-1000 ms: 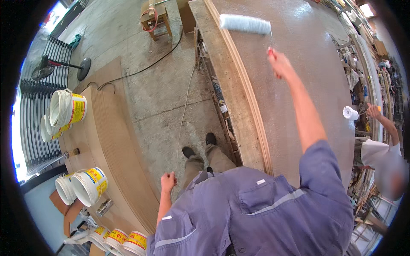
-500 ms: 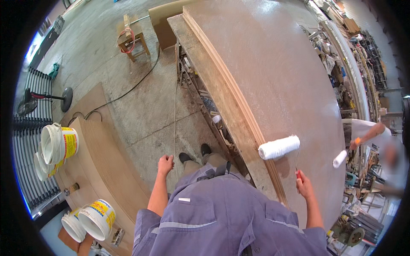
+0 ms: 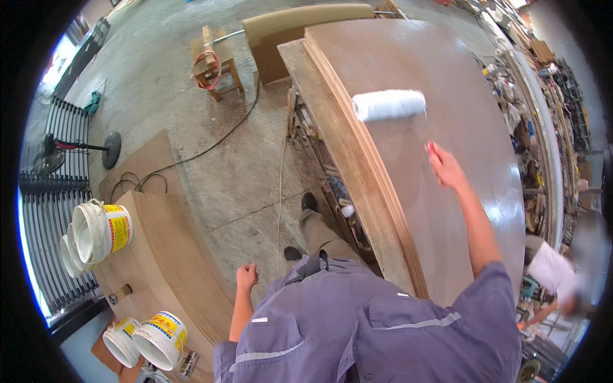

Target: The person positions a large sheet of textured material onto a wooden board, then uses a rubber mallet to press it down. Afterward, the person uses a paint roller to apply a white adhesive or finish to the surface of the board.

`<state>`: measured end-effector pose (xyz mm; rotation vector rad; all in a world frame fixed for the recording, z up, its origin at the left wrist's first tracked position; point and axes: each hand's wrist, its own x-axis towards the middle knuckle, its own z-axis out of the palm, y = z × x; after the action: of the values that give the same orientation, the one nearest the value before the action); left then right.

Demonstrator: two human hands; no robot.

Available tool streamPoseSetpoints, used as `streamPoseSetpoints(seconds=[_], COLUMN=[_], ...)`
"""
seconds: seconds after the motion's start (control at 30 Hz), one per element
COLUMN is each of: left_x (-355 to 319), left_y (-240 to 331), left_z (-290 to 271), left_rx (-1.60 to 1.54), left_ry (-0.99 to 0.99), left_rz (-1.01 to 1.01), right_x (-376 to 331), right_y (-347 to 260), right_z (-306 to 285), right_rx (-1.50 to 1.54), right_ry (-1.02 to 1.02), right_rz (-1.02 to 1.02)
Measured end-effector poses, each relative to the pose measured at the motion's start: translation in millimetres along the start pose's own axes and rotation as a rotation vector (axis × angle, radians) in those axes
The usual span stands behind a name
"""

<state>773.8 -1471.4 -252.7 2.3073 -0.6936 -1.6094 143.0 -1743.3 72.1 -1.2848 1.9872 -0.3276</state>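
My right hand (image 3: 446,167) is closed round the red handle of a paint roller (image 3: 389,105). The roller's fluffy white sleeve lies on the brown, glossy top sheet (image 3: 447,230) of a stack of boards, close to its left edge. Wet-looking shine shows on the sheet. At my left side hangs my left hand (image 3: 247,276), its fingers curled in with nothing visible in them. It is over the floor beside another stack of boards (image 3: 172,246).
White buckets (image 3: 102,233) with yellow labels stand on the left stack, and more buckets (image 3: 161,341) are nearer me. A cable (image 3: 217,134) crosses the floor by a small wooden stool (image 3: 220,70). A fan (image 3: 111,150) stands far left. Another person (image 3: 552,268) is at the right.
My right hand has pushed the roller away from me along the sheet, its arm now stretched out. My feet have stepped. The other person has moved nearer the lower right.
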Motion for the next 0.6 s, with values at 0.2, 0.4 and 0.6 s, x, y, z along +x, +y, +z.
streamPoseSetpoints(seconds=[0.2, 0.4, 0.6], left_x=[-31.0, -10.5, 38.5], left_y=[85.6, 149.0, 216.0], left_z=[-12.7, 5.7, 9.0], left_rx=[-0.146, -0.092, 0.266], left_ry=[0.118, 0.076, -0.074], left_rz=[-0.031, 0.052, 0.129], right_x=[194.3, 256.3, 230.7], right_y=[-161.2, -217.9, -181.6], right_z=[14.7, 17.1, 32.4], right_rx=[-0.085, -0.085, -0.173], right_ry=[0.030, 0.091, 0.210], right_rz=[-0.120, -0.136, -0.304])
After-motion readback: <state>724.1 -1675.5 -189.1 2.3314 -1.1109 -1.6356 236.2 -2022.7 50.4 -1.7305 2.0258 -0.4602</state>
